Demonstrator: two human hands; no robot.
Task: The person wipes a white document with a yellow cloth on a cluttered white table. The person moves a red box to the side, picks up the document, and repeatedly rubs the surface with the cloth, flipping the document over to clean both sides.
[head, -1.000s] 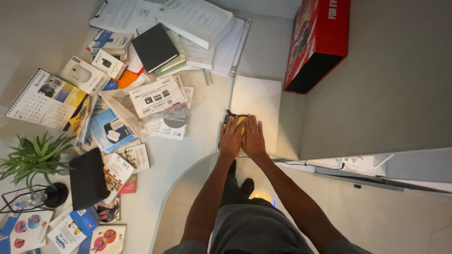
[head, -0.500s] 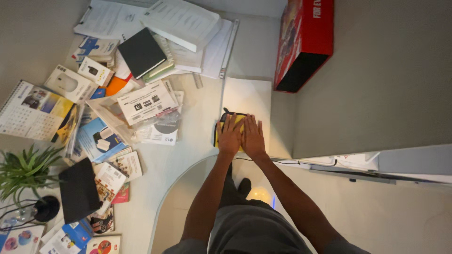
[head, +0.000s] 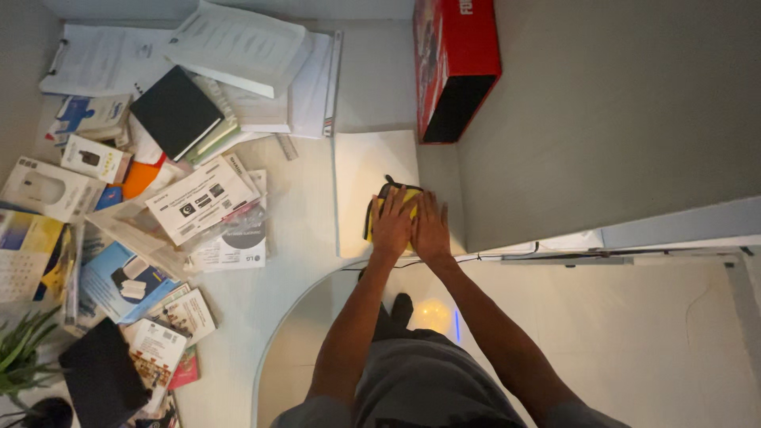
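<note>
Both hands lie open and flat, side by side, the left hand (head: 392, 224) and right hand (head: 432, 228) pressing on a yellow cloth (head: 394, 208) near the desk (head: 305, 238) edge. The cloth rests on a white sheet (head: 369, 162). Farther off stands a red box (head: 453, 59), with papers (head: 238, 47) to the far left.

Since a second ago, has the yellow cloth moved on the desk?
Yes. The yellow cloth slid right across the white sheet, from its left edge toward the grey partition.
</note>
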